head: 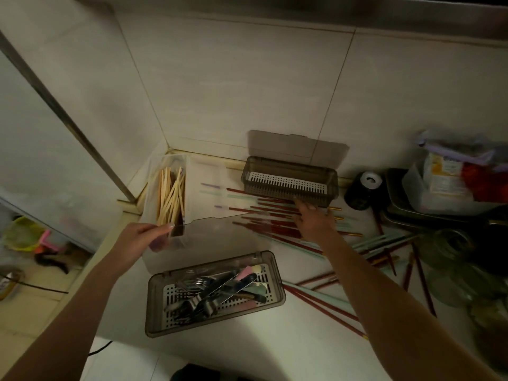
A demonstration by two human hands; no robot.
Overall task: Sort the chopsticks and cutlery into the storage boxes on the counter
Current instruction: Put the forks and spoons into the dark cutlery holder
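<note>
1. From the head view, our left hand point(143, 237) pinches the corner of the smoky lid point(220, 237) of the near storage box point(154, 312), holding it raised; its fingers point(165, 229) are curled narrowly on the lid edge.
2. That near box already holds the metal cutlery point(211, 292), piled on its slotted tray.
3. Our right hand point(316, 221) lies flat, fingers spread wide and holding nothing, on the loose red chopsticks point(269, 224) just in front of the far storage box point(288, 182), whose tray shows nothing in it and whose lid point(299, 147) leans open against the wall.
4. A clear box point(170, 193) in the corner holds the wooden chopsticks point(171, 199); pale green chopsticks point(384, 240) and more red ones lie scattered across the surface point(275, 353) to the right.
5. We judge the step in hand to be gathering the red chopsticks for the far box. To do it well, we should rake them parallel, close the fingers round a bundle near its middle, and lay it lengthwise on the tray.
6. Room is tight: the far box front wall touches the pile, a dark jar point(362, 191) and stacked trays point(412, 204) crowd the right, and the surface edge drops away at the left. The open space lies between the two boxes.
</note>
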